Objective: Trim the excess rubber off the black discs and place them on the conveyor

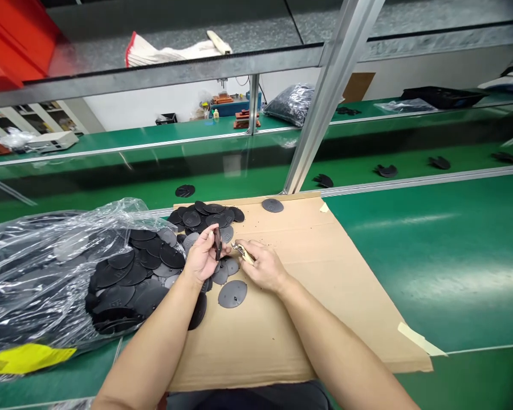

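My left hand (202, 259) grips a black plastic disc (218, 244), held up edge-on above the cardboard sheet (290, 319). Close to its right, my right hand (263, 265) is closed around small nippers with cream handles (244, 254). The metal jaws point left at the disc, with a small gap between them. Under and behind my hands lies a pile of black discs (214, 215). One loose disc (232, 294) rests flat just below my hands, and another disc (272, 205) is alone near the far edge of the cardboard.
A clear plastic bag (34, 273) spills many more discs on the left. Past the cardboard, a green belt (248, 181) carries spaced black parts (386, 170). A slanted metal post (320, 108) rises behind the cardboard. A white glove (166, 54) lies on the shelf above.
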`<state>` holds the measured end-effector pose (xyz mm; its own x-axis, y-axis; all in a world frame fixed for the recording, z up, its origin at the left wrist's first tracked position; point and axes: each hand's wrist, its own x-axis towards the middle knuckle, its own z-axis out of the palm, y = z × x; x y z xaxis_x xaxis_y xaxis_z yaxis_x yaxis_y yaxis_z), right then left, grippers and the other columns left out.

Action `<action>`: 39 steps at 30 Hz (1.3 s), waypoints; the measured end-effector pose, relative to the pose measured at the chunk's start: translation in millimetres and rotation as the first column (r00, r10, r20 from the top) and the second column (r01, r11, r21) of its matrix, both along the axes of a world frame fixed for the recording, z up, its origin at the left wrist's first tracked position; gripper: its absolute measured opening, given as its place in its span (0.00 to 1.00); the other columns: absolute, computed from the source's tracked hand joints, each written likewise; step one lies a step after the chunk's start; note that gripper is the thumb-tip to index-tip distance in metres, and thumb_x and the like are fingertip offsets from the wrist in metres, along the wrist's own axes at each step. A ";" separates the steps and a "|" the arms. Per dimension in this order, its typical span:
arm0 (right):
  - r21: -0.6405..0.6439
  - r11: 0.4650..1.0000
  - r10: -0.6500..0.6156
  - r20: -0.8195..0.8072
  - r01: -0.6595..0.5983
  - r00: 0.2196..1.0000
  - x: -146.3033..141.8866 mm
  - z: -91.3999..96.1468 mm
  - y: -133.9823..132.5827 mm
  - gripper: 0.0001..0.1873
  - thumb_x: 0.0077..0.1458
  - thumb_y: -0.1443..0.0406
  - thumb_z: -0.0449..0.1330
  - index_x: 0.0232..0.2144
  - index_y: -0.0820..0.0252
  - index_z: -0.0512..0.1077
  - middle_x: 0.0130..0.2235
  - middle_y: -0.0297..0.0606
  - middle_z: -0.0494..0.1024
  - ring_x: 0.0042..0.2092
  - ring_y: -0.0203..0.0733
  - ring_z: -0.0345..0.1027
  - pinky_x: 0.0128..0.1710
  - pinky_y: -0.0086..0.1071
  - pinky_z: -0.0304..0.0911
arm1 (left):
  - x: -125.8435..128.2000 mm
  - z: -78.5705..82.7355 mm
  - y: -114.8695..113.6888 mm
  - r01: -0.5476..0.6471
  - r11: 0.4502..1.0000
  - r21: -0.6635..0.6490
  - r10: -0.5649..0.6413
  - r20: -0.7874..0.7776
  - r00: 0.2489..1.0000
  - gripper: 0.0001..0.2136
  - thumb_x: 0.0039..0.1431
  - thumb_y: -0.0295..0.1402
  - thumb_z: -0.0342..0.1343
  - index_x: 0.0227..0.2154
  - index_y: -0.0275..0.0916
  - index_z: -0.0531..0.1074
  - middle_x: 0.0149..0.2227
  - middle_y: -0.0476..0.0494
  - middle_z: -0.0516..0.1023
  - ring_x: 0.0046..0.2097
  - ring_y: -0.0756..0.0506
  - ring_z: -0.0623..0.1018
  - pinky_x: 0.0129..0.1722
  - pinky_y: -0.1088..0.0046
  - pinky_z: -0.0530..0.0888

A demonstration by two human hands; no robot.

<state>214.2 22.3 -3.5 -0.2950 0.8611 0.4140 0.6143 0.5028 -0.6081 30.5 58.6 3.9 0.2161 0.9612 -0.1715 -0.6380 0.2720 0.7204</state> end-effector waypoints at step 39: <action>-0.149 0.982 0.147 0.215 -0.116 0.965 -1.9 16.7 -7.6 0.19 0.48 0.71 0.54 0.43 0.54 0.73 0.34 0.36 0.75 0.36 0.41 0.69 0.36 0.29 0.61 | 0.9 0.9 -2.7 0.168 0.986 -0.018 -0.168 -0.194 0.966 0.19 0.44 0.39 0.67 0.37 0.37 0.70 0.25 0.51 0.70 0.19 0.56 0.67 0.12 0.86 0.57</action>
